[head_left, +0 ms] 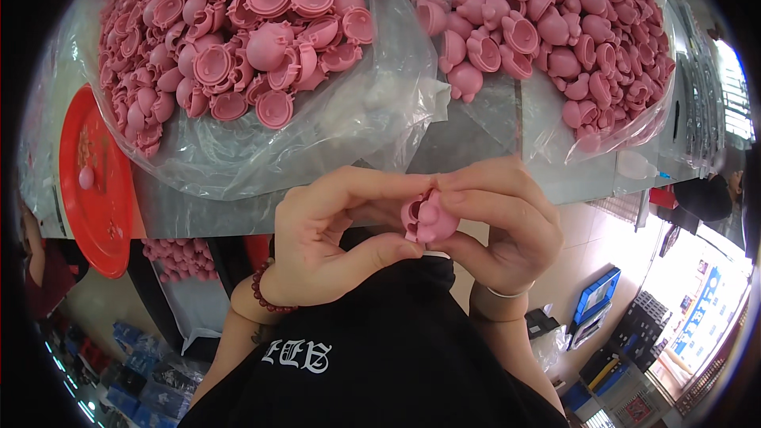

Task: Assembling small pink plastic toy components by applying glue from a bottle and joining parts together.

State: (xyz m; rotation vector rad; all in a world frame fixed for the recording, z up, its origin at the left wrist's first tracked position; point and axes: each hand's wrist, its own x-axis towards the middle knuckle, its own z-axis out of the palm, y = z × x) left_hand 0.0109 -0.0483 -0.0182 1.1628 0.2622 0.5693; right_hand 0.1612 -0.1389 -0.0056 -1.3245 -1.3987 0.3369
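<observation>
Between both hands, close to my chest, is a small pink plastic figure (434,220) made of rounded shell parts, with a dark gap along its left side. The fingertips of my left hand (329,230) pinch it from the left, thumb below and index finger above. From the other side my right hand (507,226) grips it with thumb and fingers curled round. The fingers cover part of it, so I cannot tell whether its parts are fully joined. Beyond my hands lies a large heap of pink hollow half-shells (269,47) on clear plastic sheeting (380,131).
A second heap of pink pieces (555,32) lies at the far right of the grey table (214,218). An orange-red tray (99,226) with one pink ball (86,177) sits at the left edge. Below the table, pink balls (182,257) fill a container. Another person's arm (34,246) shows at far left.
</observation>
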